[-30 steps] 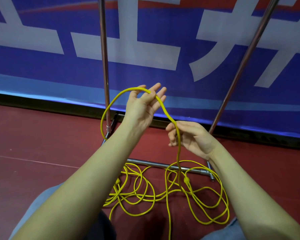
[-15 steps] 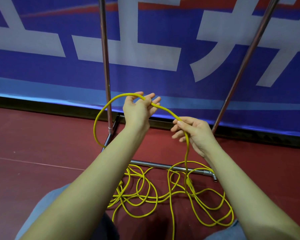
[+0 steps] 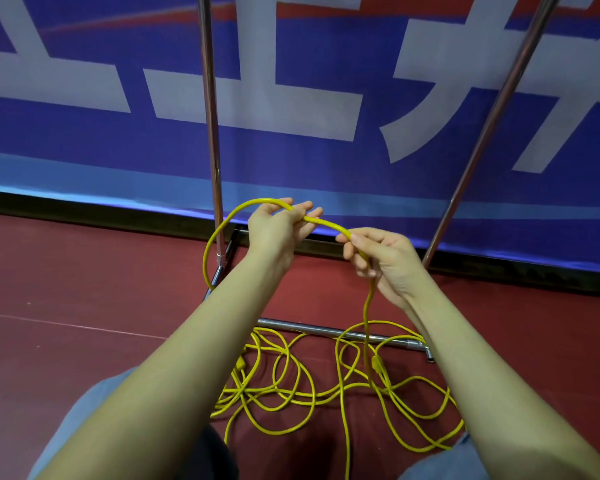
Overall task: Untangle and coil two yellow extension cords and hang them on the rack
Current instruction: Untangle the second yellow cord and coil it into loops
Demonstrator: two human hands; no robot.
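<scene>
Cord (image 3: 326, 224) looks light, thin, floppy w/ some spring: it arcs btwn the hands w/o kinking, so it should coil easily but want to spring open. Jacket looks smooth, prob slick; best grip is a pinch on the strand close to the last loop, feeding slack thru the other hand. Don't yank, since the pile (image 3: 291, 393) on the floor is crossed over itself and could knot tighter.

Look: bright yellow, round, uniform. 2 small plug-like lumps show in the pile, below both wrists; can't tell which cord is which.

Left hand (image 3: 278, 230): fingers curled round the strand at the top of a loop, which drops left of the fingers and curves back under the forearm. Right hand (image 3: 381, 258): thumb and fingers pinch the same strand just right of the left fingertips; from there it hangs straight down to the pile.

Rack (image 3: 211, 133) poles stand beyond the fingers, base bar below them, nothing hung yet. Coiling seems barely begun, approx 1 loop.
</scene>
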